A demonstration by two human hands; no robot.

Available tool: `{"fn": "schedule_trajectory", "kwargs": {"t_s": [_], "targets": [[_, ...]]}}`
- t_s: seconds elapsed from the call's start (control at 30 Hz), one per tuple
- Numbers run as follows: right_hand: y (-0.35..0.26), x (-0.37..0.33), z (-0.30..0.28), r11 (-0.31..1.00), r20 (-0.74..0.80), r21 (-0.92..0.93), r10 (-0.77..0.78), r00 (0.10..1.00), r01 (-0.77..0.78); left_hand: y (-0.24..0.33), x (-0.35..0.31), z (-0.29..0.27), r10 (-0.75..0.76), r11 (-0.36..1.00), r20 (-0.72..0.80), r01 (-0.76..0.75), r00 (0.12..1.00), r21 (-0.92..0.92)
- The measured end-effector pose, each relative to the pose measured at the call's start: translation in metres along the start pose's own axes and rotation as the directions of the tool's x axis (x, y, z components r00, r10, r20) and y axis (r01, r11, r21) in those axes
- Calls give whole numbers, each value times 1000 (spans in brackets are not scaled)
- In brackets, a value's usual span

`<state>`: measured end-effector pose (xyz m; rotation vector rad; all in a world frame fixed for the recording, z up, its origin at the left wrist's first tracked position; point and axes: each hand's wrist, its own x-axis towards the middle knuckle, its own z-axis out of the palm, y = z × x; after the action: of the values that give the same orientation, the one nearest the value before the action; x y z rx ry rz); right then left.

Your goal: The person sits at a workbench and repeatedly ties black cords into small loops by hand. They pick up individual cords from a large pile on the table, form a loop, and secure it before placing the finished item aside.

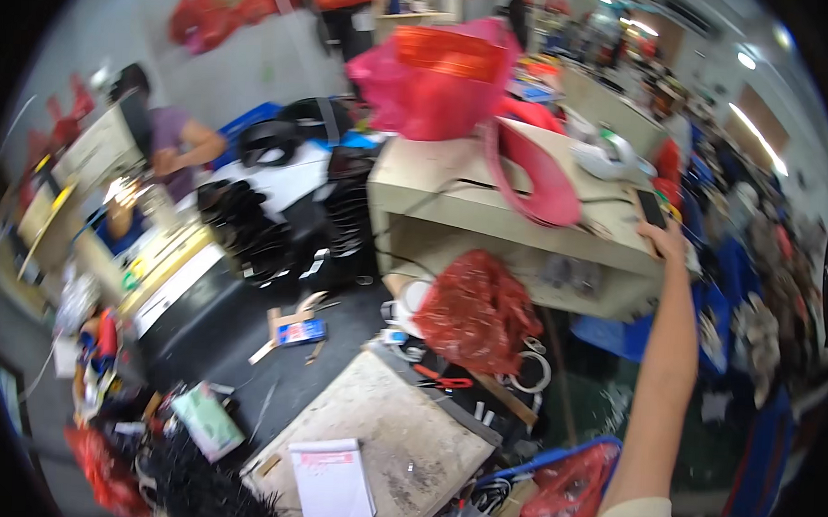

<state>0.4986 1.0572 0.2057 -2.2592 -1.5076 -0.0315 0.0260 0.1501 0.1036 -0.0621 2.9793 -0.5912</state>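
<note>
My right arm stretches up the right side, and my right hand (665, 238) is closed on the near end of a dark mobile phone (652, 208). The phone is at the right end of the top of a cream shelf unit (435, 182); whether it rests there or is lifted, I cannot tell. Left of it on the unit lie a pink curved band (526, 185) and a white rounded device (604, 156). My left hand is not in view. A notepad (333, 484) lies on a stained board (399, 422) at the bottom.
A red plastic bag (479, 311) sits before the shelf unit, with red-handled scissors (442, 378) below. Stacked black curved pieces (237, 225) stand on the dark table (210, 343). Another person (176, 150) works at the far left. Heaped materials (742, 252) fill the right.
</note>
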Motion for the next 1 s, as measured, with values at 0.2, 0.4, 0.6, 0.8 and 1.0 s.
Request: {"fn": "schedule_trajectory", "kwargs": {"t_s": [0.2, 0.4, 0.6, 0.8, 1.0], "targets": [[0, -15, -7, 980, 56, 135, 138, 989, -144, 24, 16, 1, 190, 981, -65, -193, 980, -36], [-19, -51, -16, 979, 24, 54, 198, 980, -199, 25, 24, 3, 185, 975, -112, -196, 976, -103], [-11, -42, -15, 988, -47, 20, 153, 987, -152, 29, 24, 10, 193, 960, -150, -218, 970, -176], [-12, -42, -8, 995, -295, 93, 61, 954, -35, -12, 12, 30, 22, 983, -113, -43, 993, -180], [-10, -181, 1, 806, -538, 208, -379, 753, 554, -18, 59, 38, 51, 912, -464, -230, 884, -339]]}}
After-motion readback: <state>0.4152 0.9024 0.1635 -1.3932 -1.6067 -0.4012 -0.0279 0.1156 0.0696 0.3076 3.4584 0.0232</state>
